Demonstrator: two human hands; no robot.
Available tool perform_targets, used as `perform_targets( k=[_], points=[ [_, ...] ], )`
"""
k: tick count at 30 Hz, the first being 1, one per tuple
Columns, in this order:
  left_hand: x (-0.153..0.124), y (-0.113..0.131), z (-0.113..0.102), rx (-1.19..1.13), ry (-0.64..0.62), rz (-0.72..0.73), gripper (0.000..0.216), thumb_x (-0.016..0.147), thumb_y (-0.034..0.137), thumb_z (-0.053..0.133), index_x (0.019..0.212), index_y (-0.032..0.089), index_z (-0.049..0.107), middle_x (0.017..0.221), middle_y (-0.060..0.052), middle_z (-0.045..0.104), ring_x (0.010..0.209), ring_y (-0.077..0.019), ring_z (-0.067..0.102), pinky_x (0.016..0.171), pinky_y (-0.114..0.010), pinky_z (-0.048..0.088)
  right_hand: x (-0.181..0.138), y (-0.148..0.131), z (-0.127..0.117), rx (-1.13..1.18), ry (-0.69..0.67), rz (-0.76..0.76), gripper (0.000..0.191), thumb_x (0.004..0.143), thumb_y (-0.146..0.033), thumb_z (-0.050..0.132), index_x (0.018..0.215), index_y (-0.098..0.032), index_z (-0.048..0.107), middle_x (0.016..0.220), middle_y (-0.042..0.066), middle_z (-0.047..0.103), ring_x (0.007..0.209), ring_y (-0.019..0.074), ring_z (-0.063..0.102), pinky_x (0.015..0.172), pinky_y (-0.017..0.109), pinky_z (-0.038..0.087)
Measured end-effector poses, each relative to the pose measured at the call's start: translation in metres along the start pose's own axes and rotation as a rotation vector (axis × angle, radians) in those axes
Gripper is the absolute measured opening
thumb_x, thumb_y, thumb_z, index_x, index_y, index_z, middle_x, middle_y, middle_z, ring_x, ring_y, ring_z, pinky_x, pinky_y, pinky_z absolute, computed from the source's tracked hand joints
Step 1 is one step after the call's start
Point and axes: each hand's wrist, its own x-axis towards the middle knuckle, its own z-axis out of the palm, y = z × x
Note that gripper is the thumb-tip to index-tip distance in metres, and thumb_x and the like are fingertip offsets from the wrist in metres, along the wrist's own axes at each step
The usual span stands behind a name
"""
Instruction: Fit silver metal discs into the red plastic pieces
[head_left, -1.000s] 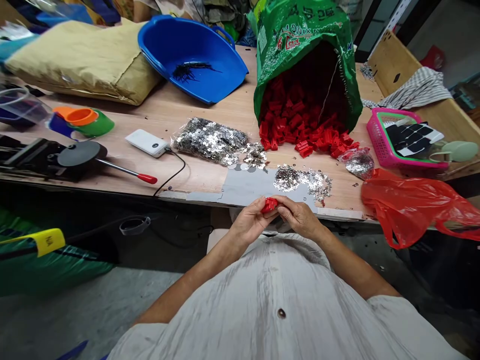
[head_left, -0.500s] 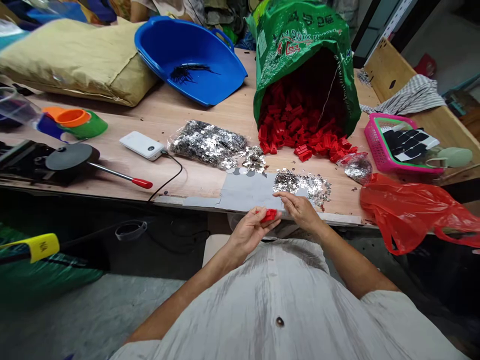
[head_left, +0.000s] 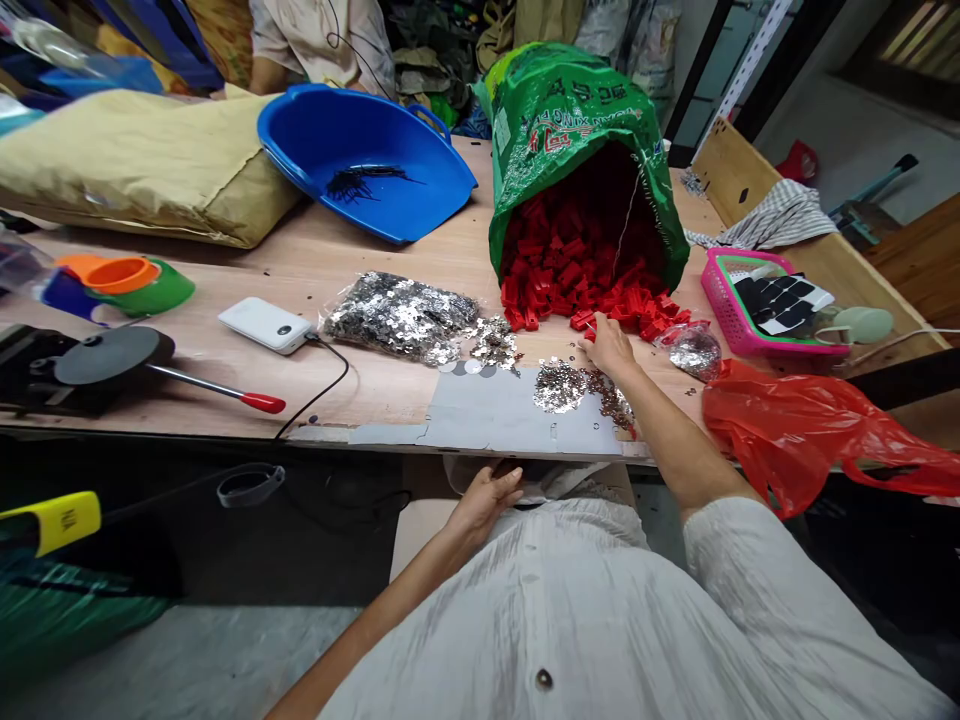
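Note:
My right hand [head_left: 610, 352] reaches to the front of a heap of small red plastic parts [head_left: 555, 262]. Its thumb and forefinger close on a red plastic part at the heap's near edge. The heap spills from a green woven sack [head_left: 577, 100] lying on its side. Below the table edge, near my lap, my left hand [head_left: 487, 500] is held with its fingers stretched out and nothing visible in it. Small silvery metal pieces [head_left: 559, 388] lie on a grey sheet [head_left: 480, 410] by my right forearm, with darker coppery pieces [head_left: 611, 400] beside them.
A clear bag of silvery pieces [head_left: 401, 315], a white power bank [head_left: 266, 325] and a red-handled lever [head_left: 262, 402] lie to the left. Behind stand a blue basin [head_left: 427, 205] and a tan sack [head_left: 142, 165]. A pink basket [head_left: 724, 300] and red plastic bag [head_left: 795, 430] are at right.
My right hand has moved forward from the grey sheet to the red heap. My left hand has dropped lower, and the red part it held no longer shows. The view has shifted slightly.

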Motion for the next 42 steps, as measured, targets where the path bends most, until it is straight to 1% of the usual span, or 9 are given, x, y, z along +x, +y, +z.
perform_targets(
  k=[4,11,13,19,22,26,31,34,42],
  points=[
    [-0.015,0.008,0.006,0.153,-0.182,-0.019,0.045,0.066,0.028,0.085,0.104,0.015,0.065,0.114,-0.012,0.067,0.089,-0.0184,0.07,0.082,-0.03,0.055,0.009,0.005,0.005,0.018,0.011,-0.049,0.04,0.086,-0.025,0.061,0.125,-0.018,0.053,0.121,0.017,0.058,0.109,0.0304,0.058,0.092,0.04,0.045],
    [-0.038,0.028,0.026,0.335,-0.435,0.163,0.043,0.076,0.039,0.075,0.111,0.017,0.064,0.113,-0.013,0.069,0.093,-0.0205,0.07,0.084,-0.032,0.054,-0.019,0.01,-0.011,0.156,0.076,-0.091,0.031,0.086,-0.018,0.053,0.117,-0.018,0.053,0.107,0.012,0.064,0.099,0.0255,0.059,0.088,0.039,0.045],
    [-0.038,0.035,0.03,0.403,-0.43,0.344,0.046,0.083,0.039,0.068,0.123,0.019,0.059,0.117,-0.013,0.067,0.095,-0.0208,0.07,0.085,-0.035,0.055,-0.047,0.002,-0.019,0.351,0.079,-0.131,0.032,0.086,-0.021,0.052,0.118,-0.019,0.05,0.106,0.01,0.064,0.094,0.0232,0.06,0.083,0.037,0.048],
    [-0.021,0.044,0.038,0.962,-0.187,1.256,0.05,0.086,0.027,0.064,0.135,0.028,0.052,0.146,-0.013,0.047,0.125,-0.0261,0.055,0.1,-0.042,0.052,-0.153,-0.034,-0.013,0.855,-0.391,-0.214,0.032,0.082,-0.032,0.061,0.111,-0.023,0.05,0.089,0.0,0.063,0.073,0.0151,0.059,0.067,0.029,0.047],
    [-0.016,0.04,0.038,1.099,-0.171,1.432,0.034,0.09,0.02,0.056,0.124,0.025,0.061,0.131,-0.012,0.059,0.122,-0.0237,0.058,0.103,-0.041,0.05,-0.183,-0.037,-0.002,1.023,-0.463,-0.183,0.032,0.081,-0.032,0.063,0.109,-0.022,0.049,0.088,-0.001,0.062,0.076,0.0136,0.057,0.07,0.027,0.046],
    [-0.018,0.036,0.035,0.948,-0.23,1.269,0.025,0.088,0.024,0.06,0.113,0.022,0.065,0.115,-0.01,0.068,0.107,-0.0219,0.066,0.094,-0.037,0.055,-0.184,-0.011,-0.007,0.991,-0.503,-0.249,0.035,0.084,-0.038,0.063,0.113,-0.021,0.056,0.102,0.004,0.064,0.089,0.0159,0.06,0.077,0.029,0.047],
    [-0.031,0.042,0.041,0.471,-0.33,0.688,0.035,0.078,0.033,0.073,0.108,0.019,0.062,0.103,-0.007,0.072,0.094,-0.0205,0.069,0.088,-0.035,0.056,-0.153,0.049,-0.021,0.421,-0.035,-0.188,0.017,0.089,-0.025,0.056,0.1,-0.021,0.068,0.105,0.008,0.068,0.098,0.0219,0.061,0.088,0.035,0.045],
    [-0.038,0.047,0.047,0.264,-0.39,0.496,0.037,0.073,0.032,0.077,0.103,0.018,0.061,0.103,-0.006,0.072,0.093,-0.0201,0.069,0.087,-0.035,0.056,-0.142,0.071,-0.019,0.199,-0.015,-0.172,0.016,0.089,-0.023,0.056,0.097,-0.022,0.07,0.103,0.006,0.069,0.093,0.0212,0.063,0.085,0.033,0.046],
    [-0.046,0.046,0.051,0.236,-0.347,0.563,0.039,0.067,0.028,0.082,0.098,0.019,0.059,0.097,-0.004,0.073,0.088,-0.02,0.07,0.083,-0.036,0.058,-0.136,0.071,-0.012,0.062,-0.067,-0.234,0.011,0.089,-0.025,0.059,0.091,-0.025,0.07,0.099,0.003,0.07,0.09,0.0197,0.063,0.076,0.029,0.045]
  ],
)
